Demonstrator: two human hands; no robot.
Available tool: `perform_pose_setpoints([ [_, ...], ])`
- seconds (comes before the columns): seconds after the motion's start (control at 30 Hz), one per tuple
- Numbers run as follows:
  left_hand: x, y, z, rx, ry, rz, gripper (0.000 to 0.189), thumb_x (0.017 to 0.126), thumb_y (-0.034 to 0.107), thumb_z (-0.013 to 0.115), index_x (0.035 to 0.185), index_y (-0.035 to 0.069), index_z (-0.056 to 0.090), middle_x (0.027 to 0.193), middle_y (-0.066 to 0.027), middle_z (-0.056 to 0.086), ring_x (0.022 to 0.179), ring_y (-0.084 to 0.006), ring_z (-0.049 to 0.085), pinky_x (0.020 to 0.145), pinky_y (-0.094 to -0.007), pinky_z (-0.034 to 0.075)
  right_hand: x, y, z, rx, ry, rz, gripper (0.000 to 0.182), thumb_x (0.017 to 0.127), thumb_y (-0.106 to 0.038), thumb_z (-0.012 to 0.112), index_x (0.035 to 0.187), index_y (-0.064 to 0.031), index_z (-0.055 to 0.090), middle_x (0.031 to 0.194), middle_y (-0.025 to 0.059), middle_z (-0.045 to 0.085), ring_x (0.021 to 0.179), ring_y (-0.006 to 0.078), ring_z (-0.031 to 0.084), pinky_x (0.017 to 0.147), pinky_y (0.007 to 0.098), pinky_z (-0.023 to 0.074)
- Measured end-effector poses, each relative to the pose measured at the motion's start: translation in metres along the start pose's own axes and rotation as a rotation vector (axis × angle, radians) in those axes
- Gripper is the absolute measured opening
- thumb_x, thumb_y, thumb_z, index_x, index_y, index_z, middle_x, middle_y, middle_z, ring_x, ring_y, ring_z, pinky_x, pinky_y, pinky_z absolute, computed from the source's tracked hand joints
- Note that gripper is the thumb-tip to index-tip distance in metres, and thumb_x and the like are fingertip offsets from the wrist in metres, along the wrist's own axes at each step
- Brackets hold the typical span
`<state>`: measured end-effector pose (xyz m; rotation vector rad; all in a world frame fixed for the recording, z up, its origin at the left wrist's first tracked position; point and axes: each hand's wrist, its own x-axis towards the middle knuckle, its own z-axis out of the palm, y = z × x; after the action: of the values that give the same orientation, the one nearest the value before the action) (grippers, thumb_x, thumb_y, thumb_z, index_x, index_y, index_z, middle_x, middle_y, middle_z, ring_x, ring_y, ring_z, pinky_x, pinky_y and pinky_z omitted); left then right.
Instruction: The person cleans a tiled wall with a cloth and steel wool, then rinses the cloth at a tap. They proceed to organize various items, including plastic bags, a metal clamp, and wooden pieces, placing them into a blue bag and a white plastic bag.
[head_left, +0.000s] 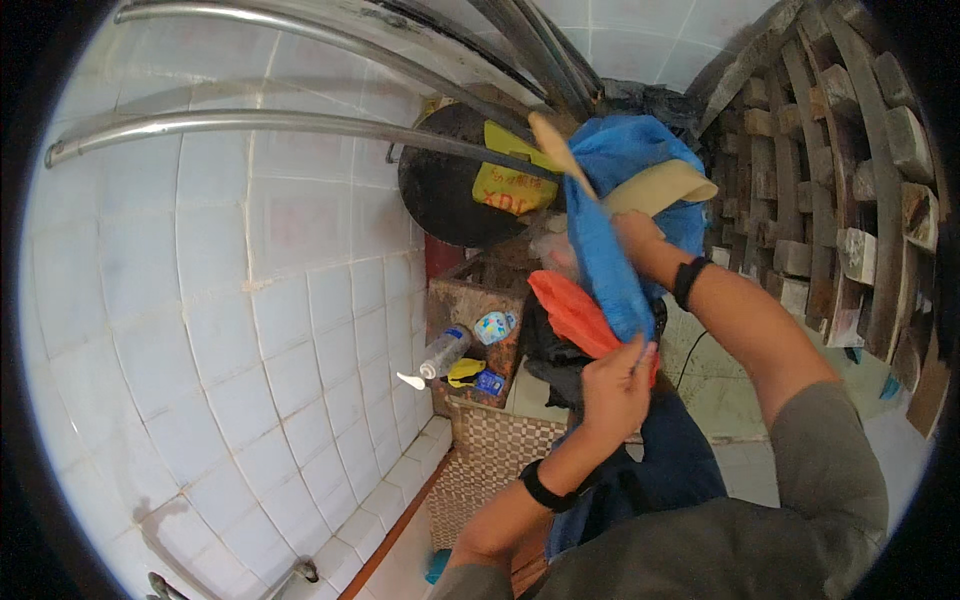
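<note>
A large blue plastic bag (609, 262) is stretched between my two hands. My left hand (616, 390) pinches the bag's gathered lower end between thumb and fingers. Higher up, my right hand (637, 236) is curled against the blue plastic and a pale beige strip (660, 187). Its fingertips are hidden, so I cannot tell how much of the strip it grips. Another beige piece (559, 150) sticks out beyond the bag's upper left edge. A red plastic bag (574, 311) hangs just above my left hand, and a black plastic bag (551, 349) lies behind it.
A brown stand (469, 300) along the tiled wall holds a clear pump bottle (446, 351), a blue-and-white pack (495, 328) and a yellow packet (466, 372). Beyond is a black round pan (439, 187). Metal rails (262, 120) cross above. Wooden pallets (810, 172) stand right; a woven-pattern panel (502, 442) is below.
</note>
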<state>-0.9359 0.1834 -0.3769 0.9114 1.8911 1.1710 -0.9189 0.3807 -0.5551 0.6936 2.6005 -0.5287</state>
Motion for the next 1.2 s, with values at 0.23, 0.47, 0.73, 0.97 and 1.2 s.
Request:
perform_pose_setpoints([
  [0.23,-0.006,-0.05,-0.042,-0.142,-0.054,-0.382,0.024,0.09,0.015,0.064,0.1,-0.006,0.066,0.083,-0.0115,0.069,0.074,-0.0112,0.06,0.068,-0.027,0.049,0.0,0.001,0.038,-0.167,0.163,-0.267,0.045,0.084,-0.014,0.053,0.129,-0.011,0.054,0.125,0.0096,0.058,0.12,0.0312,0.051,0.099,0.0517,0.0361],
  [0.47,0.011,-0.081,-0.088,-0.216,0.005,-0.609,0.019,0.086,0.016,0.07,0.077,0.001,0.063,0.067,-0.0004,0.061,0.059,-0.0033,0.052,0.054,-0.0202,0.044,-0.079,0.03,0.002,0.203,0.332,0.158,0.085,0.074,-0.03,0.073,0.146,-0.0167,0.03,0.154,0.0175,0.016,0.141,0.0383,0.016,0.109,0.0654,0.0062],
  [0.73,0.001,-0.086,-0.061,0.09,-0.247,-0.629,0.021,0.083,0.018,0.073,0.074,0.001,0.062,0.059,0.0004,0.054,0.051,-0.0063,0.047,0.047,-0.0239,0.036,-0.048,0.132,0.043,2.481,0.597,0.704,0.109,0.075,-0.076,0.053,0.151,-0.0122,0.008,0.15,0.0214,0.023,0.138,0.039,0.024,0.112,0.0522,0.0199],
  [0.97,-0.017,-0.075,-0.016,0.621,-0.532,0.004,0.017,0.083,0.02,0.068,0.087,0.004,0.065,0.069,-0.016,0.061,0.063,-0.0303,0.063,0.055,-0.0403,0.049,0.053,0.142,-0.036,1.383,0.23,0.653,0.108,0.075,-0.079,0.05,0.145,-0.0003,0.028,0.147,0.0177,0.034,0.134,0.0321,0.034,0.107,0.0461,0.0308],
  [1.2,-0.025,-0.093,-0.001,0.855,-0.737,0.016,0.01,0.084,0.018,0.06,0.088,0.01,0.064,0.074,-0.0121,0.06,0.073,-0.0302,0.064,0.058,-0.0403,0.053,0.093,0.194,-0.039,1.297,0.023,0.538,0.112,0.065,-0.089,0.045,0.146,-0.013,0.032,0.151,0.0188,0.025,0.136,0.0367,0.03,0.105,0.0528,0.0295],
])
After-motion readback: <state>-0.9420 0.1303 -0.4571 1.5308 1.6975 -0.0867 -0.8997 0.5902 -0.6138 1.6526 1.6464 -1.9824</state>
